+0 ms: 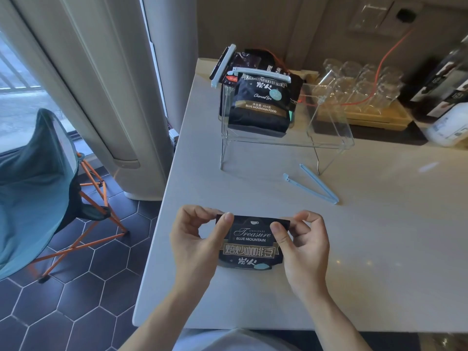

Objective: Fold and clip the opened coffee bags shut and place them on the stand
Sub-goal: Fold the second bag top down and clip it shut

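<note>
A black coffee bag point(250, 245) stands near the counter's front edge, and both hands hold its top. My left hand point(195, 239) pinches the top left corner between thumb and fingers. My right hand point(302, 243) pinches the top right corner the same way. A pale blue clip point(312, 186) lies open on the counter, further back and to the right. The clear acrylic stand point(326, 140) is behind it. On the stand's left half sit a clipped black coffee bag point(260, 105) and another clipped bag point(235, 64) behind it.
The white counter point(379, 236) ends at its left edge beside a tall white unit point(106, 97). A teal folding chair point(38, 186) stands on the tiled floor. Glass cups on a wooden tray point(362, 87) and a white jug point(448, 125) sit at the back right.
</note>
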